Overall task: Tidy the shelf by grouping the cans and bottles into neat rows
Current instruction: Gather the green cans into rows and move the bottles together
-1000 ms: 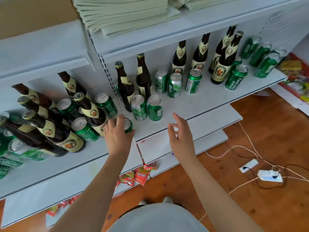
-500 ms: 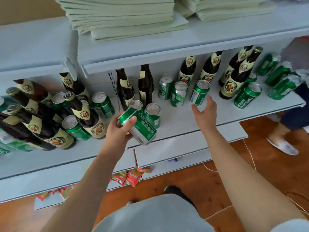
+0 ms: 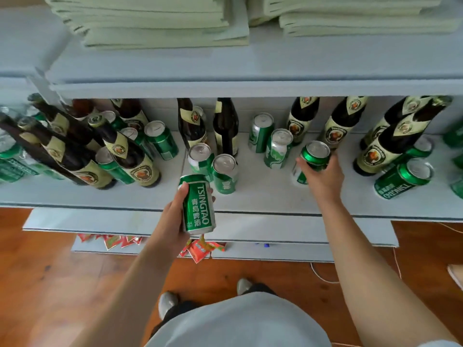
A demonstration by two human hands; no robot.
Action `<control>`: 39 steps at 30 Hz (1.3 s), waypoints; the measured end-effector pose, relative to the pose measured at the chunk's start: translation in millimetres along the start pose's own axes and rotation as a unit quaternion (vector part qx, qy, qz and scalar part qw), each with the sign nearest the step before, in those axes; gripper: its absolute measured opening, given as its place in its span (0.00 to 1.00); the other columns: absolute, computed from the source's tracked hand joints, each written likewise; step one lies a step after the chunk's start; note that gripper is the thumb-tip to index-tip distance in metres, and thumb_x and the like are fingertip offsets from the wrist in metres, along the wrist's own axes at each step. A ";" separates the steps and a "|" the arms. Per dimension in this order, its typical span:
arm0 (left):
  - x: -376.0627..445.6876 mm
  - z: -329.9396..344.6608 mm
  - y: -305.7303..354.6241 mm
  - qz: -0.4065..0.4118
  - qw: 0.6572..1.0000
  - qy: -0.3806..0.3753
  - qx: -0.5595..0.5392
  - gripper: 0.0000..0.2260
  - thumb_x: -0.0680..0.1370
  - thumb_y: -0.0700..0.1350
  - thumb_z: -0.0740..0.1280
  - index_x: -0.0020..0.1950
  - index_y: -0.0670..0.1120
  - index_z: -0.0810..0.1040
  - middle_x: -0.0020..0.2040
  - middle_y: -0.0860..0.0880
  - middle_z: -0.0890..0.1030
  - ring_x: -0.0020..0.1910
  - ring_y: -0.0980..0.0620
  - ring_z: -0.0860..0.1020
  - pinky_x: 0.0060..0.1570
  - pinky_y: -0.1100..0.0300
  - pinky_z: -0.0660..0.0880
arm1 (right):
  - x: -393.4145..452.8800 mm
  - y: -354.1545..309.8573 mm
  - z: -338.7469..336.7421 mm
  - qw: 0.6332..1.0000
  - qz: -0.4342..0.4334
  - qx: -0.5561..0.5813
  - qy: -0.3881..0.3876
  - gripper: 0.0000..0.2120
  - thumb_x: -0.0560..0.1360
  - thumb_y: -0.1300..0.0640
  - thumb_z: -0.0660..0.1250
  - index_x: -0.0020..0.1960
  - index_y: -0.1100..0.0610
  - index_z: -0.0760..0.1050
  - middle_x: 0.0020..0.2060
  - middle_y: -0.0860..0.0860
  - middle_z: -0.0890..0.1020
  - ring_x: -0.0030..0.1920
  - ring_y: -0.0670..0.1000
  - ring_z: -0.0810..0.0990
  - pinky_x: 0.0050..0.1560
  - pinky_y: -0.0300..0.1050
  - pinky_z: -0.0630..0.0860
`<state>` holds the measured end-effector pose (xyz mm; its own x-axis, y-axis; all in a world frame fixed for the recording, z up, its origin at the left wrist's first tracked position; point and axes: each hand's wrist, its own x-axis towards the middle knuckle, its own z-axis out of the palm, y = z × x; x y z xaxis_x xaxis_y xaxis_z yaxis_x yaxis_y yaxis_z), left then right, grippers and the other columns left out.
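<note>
Holding a green can (image 3: pixel 198 204) in the left hand (image 3: pixel 175 216), fingers and thumb curled round its body — the can hangs off the shelf (image 3: pixel 263 201), just in front of its front edge, long axis tipped roughly along the forearm with the top end pointing away toward the shelf. Just beyond its top end stand two upright cans (image 3: pixel 213 166), side by side and touching or nearly so; the held one looks meant to join them, so it likely needs righting and setting down just ahead of the fingers. The right hand (image 3: pixel 323 180) is further back on the shelf, fingers wrapped round a second can (image 3: pixel 313 156) from the near side; that can leans toward the hand and its base is hidden, so lifted or standing — cannot tell. Two more cans (image 3: pixel 269 141) stand just left of those fingers, brown bottles (image 3: pixel 323 121) right behind. Left hand is nearer the front pair. Rows not yet neat.
</note>
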<state>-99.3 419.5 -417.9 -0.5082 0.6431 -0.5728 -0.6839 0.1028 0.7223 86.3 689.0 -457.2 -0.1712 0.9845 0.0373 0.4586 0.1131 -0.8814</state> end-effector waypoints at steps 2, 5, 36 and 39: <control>-5.8 -0.6 -0.4 0.004 1.000 0.000 -0.015 0.27 0.76 0.61 0.60 0.69 0.46 0.74 0.63 0.44 0.81 0.61 0.46 0.81 0.60 0.47 0.74 | -26.1 -5.5 -2.7 1.000 0.007 0.001 -0.004 0.28 0.67 0.41 0.76 0.60 0.53 0.74 0.51 0.45 0.80 0.53 0.48 0.79 0.52 0.41 0.73; -13.6 -4.1 2.4 0.007 1.000 0.000 -0.023 0.25 0.80 0.62 0.56 0.66 0.46 0.76 0.62 0.43 0.82 0.60 0.42 0.81 0.63 0.44 0.73 | -67.6 -28.6 -1.6 0.998 -0.008 0.045 -0.045 0.22 0.70 0.41 0.74 0.57 0.51 0.75 0.47 0.42 0.81 0.48 0.44 0.80 0.44 0.34 0.73; -98.7 -443.9 211.4 0.221 0.935 0.272 0.057 0.29 0.65 0.52 0.80 0.62 0.55 0.73 0.57 0.50 0.82 0.55 0.50 0.82 0.55 0.48 0.79 | -365.5 -360.0 396.2 0.899 -0.264 0.051 -0.345 0.29 0.68 0.45 0.76 0.60 0.56 0.68 0.49 0.47 0.78 0.46 0.45 0.75 0.43 0.34 0.71; -77.7 -476.8 238.5 0.228 0.920 0.312 0.070 0.27 0.69 0.46 0.79 0.64 0.52 0.71 0.59 0.50 0.80 0.55 0.52 0.81 0.52 0.53 0.79 | -356.8 -394.1 443.3 0.904 -0.287 0.049 -0.313 0.27 0.68 0.46 0.77 0.58 0.57 0.69 0.48 0.48 0.78 0.45 0.44 0.74 0.44 0.31 0.71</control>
<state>-472.5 32.2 -385.9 -0.9566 0.0884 -0.2776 -0.2735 0.0559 0.9602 -420.0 233.9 -331.9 -0.8304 0.4951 0.2557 0.0629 0.5392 -0.8398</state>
